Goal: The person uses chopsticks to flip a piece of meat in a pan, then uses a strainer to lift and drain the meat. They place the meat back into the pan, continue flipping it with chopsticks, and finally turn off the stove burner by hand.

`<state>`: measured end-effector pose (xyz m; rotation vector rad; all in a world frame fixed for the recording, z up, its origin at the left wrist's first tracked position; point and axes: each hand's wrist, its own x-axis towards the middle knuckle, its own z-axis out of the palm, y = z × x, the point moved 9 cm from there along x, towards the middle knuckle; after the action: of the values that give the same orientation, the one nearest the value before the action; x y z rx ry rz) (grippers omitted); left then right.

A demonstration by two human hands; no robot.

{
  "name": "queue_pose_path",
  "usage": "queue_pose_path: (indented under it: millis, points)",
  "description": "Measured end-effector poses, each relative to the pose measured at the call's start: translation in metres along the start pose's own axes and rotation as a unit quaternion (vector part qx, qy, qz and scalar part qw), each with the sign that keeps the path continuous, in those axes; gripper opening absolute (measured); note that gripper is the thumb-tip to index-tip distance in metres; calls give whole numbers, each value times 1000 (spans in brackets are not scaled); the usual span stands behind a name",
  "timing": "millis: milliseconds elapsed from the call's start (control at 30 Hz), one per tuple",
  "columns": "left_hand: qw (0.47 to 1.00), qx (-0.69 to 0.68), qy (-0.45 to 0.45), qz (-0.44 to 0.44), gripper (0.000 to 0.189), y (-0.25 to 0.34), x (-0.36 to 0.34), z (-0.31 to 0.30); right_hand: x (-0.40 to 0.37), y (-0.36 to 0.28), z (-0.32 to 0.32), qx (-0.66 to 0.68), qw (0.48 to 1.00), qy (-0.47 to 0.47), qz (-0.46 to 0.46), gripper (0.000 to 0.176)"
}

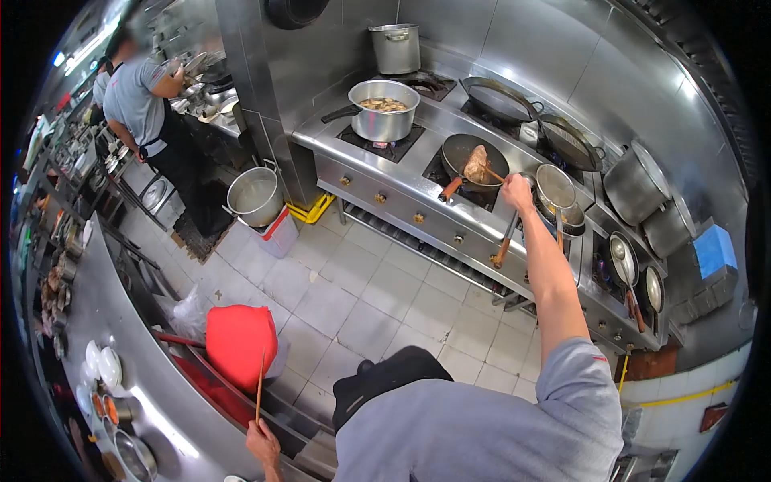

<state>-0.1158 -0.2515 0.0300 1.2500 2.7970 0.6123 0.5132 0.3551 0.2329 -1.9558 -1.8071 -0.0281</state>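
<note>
On the stove, a dark frying pan [472, 153] with a wooden handle sits over a burner. My right hand [516, 193] is closed on a thin wooden stick [493, 174] that reaches to a browned piece of meat [476, 164] at the pan. Down at the lower left, my left hand [263, 443] is closed around another long thin wooden stick [260, 386], which points up in front of a red lid [239, 347] of a bin. The tip of that stick touches nothing that I can make out.
A pot of food [385, 120] stands over a lit burner. Strainers [556, 186] and more pans lie along the stove. A large pot [255, 198] rests on a bin by the pillar. A person [144, 96] stands at the upper left. A steel counter [136, 337] runs along the left.
</note>
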Motion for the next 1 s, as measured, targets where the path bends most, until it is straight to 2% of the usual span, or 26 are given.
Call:
queue_pose_path:
  millis: [67, 167, 333, 467, 533, 733, 867, 1000]
  points:
    - [1000, 0, -1, 2, 28, -1, 1, 1, 7, -6, 3, -5, 1000, -15, -10, 19]
    - [1000, -17, -1, -1, 27, 0, 2, -2, 14, -6, 7, -30, 999, -16, 28, 19]
    - [1000, -26, 14, -3, 24, 0, 1, -2, 19, -22, 14, -50, 997, -26, -52, 14]
    - [1000, -20, 1, -13, 24, -2, 1, -1, 23, -26, 23, -55, 996, -34, -59, 15]
    - [1000, -29, -1, -10, 24, -2, 1, 0, 21, -27, 22, -105, 991, -84, -21, 23]
    - [999, -30, 10, -13, 24, -2, 1, -1, 18, -50, 6, -141, 984, -108, -28, 21]
    - [1000, -24, 12, -11, 25, -3, -2, -2, 34, -37, 15, -126, 986, -97, -48, 21]
    - [1000, -19, 2, -20, 23, -4, 3, 0, 39, -50, 15, -142, 980, -125, -59, 22]
